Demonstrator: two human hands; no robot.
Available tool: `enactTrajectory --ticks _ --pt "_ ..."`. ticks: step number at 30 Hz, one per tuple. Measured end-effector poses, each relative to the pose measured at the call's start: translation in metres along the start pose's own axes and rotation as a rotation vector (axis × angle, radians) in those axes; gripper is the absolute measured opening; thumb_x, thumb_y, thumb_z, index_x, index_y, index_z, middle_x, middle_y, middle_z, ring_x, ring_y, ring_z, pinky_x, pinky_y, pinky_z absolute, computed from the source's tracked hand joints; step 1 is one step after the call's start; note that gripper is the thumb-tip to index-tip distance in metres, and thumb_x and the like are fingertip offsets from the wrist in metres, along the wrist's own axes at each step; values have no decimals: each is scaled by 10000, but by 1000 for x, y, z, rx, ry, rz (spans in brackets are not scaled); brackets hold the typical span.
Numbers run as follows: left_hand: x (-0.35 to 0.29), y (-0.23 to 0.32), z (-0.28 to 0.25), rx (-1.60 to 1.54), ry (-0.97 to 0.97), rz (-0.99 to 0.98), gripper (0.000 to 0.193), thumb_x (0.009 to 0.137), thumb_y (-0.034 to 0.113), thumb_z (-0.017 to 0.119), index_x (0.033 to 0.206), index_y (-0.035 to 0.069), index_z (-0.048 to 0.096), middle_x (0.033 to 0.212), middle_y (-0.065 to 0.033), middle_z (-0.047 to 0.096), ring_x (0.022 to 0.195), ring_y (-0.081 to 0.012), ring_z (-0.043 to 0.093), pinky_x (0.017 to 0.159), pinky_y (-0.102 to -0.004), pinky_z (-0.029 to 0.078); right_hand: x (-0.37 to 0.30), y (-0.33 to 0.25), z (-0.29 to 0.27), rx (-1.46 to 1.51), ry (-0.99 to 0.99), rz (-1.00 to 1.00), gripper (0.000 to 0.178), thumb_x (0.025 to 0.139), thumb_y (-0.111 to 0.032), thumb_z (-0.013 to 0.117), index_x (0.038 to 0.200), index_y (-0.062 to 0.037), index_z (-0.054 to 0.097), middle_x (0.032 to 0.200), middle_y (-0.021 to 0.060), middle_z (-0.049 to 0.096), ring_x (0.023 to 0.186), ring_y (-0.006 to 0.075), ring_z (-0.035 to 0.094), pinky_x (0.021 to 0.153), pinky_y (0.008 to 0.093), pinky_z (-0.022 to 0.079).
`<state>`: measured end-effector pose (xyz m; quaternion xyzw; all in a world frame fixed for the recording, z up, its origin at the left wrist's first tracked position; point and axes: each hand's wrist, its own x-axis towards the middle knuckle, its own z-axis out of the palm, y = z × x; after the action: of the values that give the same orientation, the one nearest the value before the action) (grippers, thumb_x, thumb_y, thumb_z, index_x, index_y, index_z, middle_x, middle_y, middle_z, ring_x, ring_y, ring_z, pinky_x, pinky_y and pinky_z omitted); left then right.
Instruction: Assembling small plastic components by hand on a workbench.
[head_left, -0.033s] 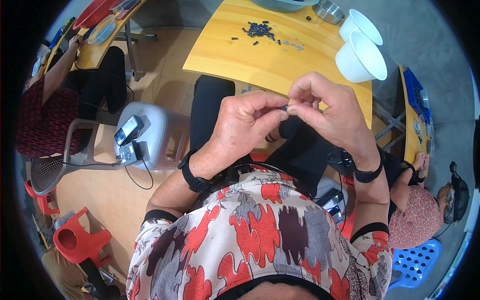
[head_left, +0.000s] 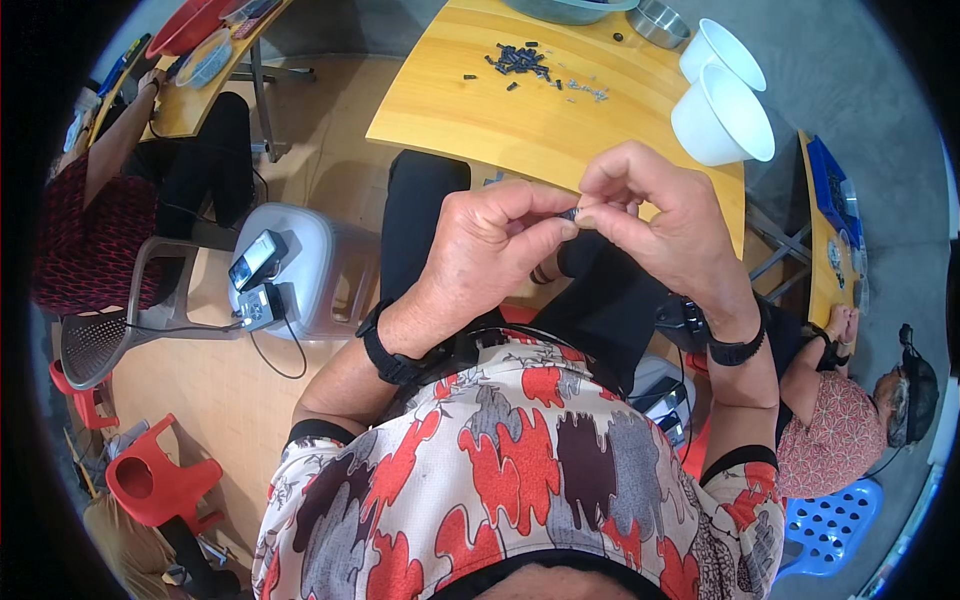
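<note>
We see both hands raised in front of the chest, above the lap, meeting at their fingertips. The left hand (head_left: 495, 245) has its fingers curled in tight, thumb and forefinger pinched narrow on a small dark part (head_left: 571, 213). The right hand (head_left: 665, 225) comes in from the other side, its thumb and forefinger closed on the same small dark part, the remaining fingers bent loosely above. The piece is tiny; its shape we cannot make out, only that it sits right where the two pinches touch.

Against the earlier frame, nothing has shifted: hands, part and surroundings sit in the same places.

Now the room around. The yellow worktop (head_left: 470, 110) lies ahead of the hands, its near edge just beyond the knuckles. On it, well apart from the hands, a scatter of small dark parts (head_left: 518, 60) lies near the far side, and two white bowls (head_left: 725, 100) sit at the right corner, one overlapping the other. A metal dish (head_left: 662, 20) stands beyond them at the far edge. To the left, a grey stool (head_left: 310, 265) carrying a phone (head_left: 256, 258) stands beside the knee, with open wooden floor (head_left: 330, 170) between it and the worktop. On the right, another person's patterned sleeve (head_left: 835, 435) is near the elbow.
</note>
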<state>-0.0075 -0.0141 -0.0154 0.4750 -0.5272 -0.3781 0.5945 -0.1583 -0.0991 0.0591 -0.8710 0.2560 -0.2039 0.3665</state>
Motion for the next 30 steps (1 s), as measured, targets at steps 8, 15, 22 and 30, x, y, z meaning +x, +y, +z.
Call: enactTrajectory --ticks 8,15,22,30 --pt "1 0 -4 -247 2 -123 148 806 -7 636 952 -25 642 765 -44 645 605 -58 586 527 -203 493 -9 22 20 242 185 -14 157 777 -13 662 924 -15 605 798 30 648 719 78 615 634 212 500" --pt "2 -1 -5 -280 -9 -114 142 819 5 628 956 -33 634 741 -43 635 590 -59 581 501 -204 492 -9 23 26 207 222 -67 84 788 -10 647 871 -9 631 756 33 631 680 77 606 583 203 488" --pt "1 -4 -6 -221 -38 -108 136 819 7 626 950 -32 637 734 -38 631 599 -60 581 525 -202 493 -2 13 17 -64 167 -170 90 737 8 660 812 -38 645 702 53 609 609 128 602 526 239 460" --pt "4 -8 -10 -235 -45 -177 175 827 9 623 998 -26 637 859 -59 660 753 -86 612 685 -213 514 0 23 20 -178 186 -330 162 707 7 670 855 -59 663 698 69 598 616 204 599 533 286 473"
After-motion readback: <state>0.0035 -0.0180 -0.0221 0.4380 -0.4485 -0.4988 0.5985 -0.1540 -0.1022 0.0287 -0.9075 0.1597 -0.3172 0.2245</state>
